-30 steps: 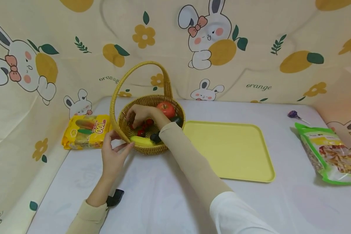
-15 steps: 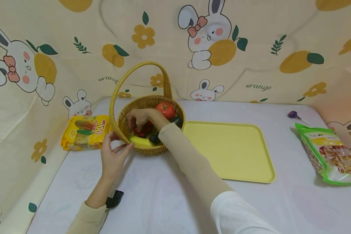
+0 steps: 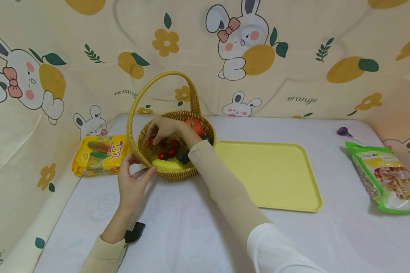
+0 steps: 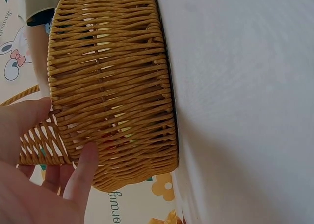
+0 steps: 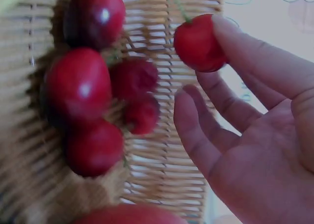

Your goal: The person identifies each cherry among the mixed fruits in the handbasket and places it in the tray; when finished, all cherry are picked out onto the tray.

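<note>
A yellow-brown wicker basket [image 3: 179,175] with a tall hoop handle stands on the table. My left hand [image 3: 132,184] grips it at the rim by the foot of the handle; in the left wrist view, thumb and fingers lie on both sides of the weave there. Inside the basket, my right hand [image 3: 165,128] pinches a red cherry [image 5: 200,43] by thumb and fingertips, its thin green stem pointing up. Several more cherries [image 5: 78,84] lie on the basket floor below. A banana [image 3: 167,165] rests along the front inside, and a red apple [image 3: 195,127] sits at the back right.
Dark round fruit [image 3: 208,139] shows partly behind the right forearm. A yellow tray [image 3: 273,176] lies right of the basket. Left of it is a yellow snack pack [image 3: 100,155]. A lollipop [image 3: 343,131] and a green-edged food bag [image 3: 389,178] lie at the far right.
My right hand dipped toward the cherries, then rose back up and slightly away. The cherries on the basket floor show in different spots. My left hand keeps its hold on the basket.
</note>
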Demonstrator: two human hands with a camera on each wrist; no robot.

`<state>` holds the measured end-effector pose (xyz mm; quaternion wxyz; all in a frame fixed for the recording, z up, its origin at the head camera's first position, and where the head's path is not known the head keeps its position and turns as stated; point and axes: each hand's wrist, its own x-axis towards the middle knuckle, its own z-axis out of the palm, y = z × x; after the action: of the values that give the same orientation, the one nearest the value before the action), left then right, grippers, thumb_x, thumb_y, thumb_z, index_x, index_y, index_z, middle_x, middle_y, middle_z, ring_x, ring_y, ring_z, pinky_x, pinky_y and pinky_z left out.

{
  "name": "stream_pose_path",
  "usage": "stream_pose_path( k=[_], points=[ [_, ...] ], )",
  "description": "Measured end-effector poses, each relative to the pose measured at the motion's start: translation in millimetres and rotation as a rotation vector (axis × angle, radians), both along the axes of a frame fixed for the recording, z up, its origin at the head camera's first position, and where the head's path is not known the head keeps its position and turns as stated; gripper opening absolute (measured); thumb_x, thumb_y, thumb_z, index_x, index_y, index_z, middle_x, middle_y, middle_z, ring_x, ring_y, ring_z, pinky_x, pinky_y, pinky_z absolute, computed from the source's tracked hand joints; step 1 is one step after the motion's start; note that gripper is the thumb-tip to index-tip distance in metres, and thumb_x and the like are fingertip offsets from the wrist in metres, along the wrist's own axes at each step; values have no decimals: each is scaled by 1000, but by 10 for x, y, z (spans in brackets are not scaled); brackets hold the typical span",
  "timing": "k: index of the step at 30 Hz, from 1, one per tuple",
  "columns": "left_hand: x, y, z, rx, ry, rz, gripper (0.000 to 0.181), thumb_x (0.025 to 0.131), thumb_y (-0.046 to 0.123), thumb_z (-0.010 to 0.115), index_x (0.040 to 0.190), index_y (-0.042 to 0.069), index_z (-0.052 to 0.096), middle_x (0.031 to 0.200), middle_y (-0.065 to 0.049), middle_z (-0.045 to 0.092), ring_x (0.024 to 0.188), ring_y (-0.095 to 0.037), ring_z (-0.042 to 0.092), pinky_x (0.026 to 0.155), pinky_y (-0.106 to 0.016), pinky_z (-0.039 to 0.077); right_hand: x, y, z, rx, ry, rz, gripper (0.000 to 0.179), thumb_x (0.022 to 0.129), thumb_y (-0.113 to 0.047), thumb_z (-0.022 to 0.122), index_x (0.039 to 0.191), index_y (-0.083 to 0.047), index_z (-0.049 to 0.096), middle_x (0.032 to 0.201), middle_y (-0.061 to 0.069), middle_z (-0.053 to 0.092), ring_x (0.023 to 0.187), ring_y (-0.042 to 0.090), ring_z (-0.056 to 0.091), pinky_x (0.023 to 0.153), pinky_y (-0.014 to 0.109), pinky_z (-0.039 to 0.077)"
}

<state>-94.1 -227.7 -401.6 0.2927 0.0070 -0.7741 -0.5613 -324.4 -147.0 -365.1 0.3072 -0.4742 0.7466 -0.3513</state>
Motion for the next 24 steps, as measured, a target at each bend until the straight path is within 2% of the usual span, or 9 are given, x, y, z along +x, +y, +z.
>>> stream_pose_path(
  k=[4,7,12,14,17,20,24],
  points=[
    [-68,-62,-149,26,-1,-5,61,80,-10,77,133,-12,46,116,-6,51,108,-20,50,83,-24,59,-25,180,173,-97,-28,-10,28,89,-4,73,116,4,70,107,12,69,95,19,61,84,29,55],
    [-99,-93,-222,30,-4,-2,63,80,-8,78,134,-8,47,118,-4,51,109,-18,49,83,-22,59,-35,363,308,-227,-35,-26,24,89,-8,75,111,1,71,105,12,68,95,22,61,83,29,55],
    [-98,-87,-245,30,-6,4,64,80,-7,79,135,-7,47,119,-5,52,109,-18,49,82,-20,58,-26,822,462,-490,-70,-33,19,88,-1,74,103,5,64,99,15,64,90,28,59,82,34,55],
    [-99,-83,-252,34,-1,1,64,80,-7,79,135,-8,47,119,-6,52,109,-18,50,82,-20,58,-6,1066,495,-541,-75,-83,18,87,2,73,102,6,64,98,16,62,89,29,58,82,35,54],
    [-96,-82,-257,30,2,2,64,79,-8,79,135,-8,47,119,-5,52,110,-18,50,82,-20,58,24,1440,480,-530,-39,-237,15,86,3,74,98,6,68,100,19,63,89,27,58,80,32,55],
    [-84,-83,-250,23,-2,13,64,79,-10,78,135,-7,47,120,-7,52,110,-17,50,82,-19,58,58,1765,378,-433,-38,-400,16,90,-1,71,104,7,70,106,19,65,91,24,60,82,30,58],
    [-77,-88,-252,15,-7,18,64,80,-10,77,136,-7,46,123,-13,53,110,-16,49,82,-16,57,117,2104,190,-315,-138,-536,27,102,-5,50,118,11,64,109,21,62,96,24,59,95,39,56]
  ],
)
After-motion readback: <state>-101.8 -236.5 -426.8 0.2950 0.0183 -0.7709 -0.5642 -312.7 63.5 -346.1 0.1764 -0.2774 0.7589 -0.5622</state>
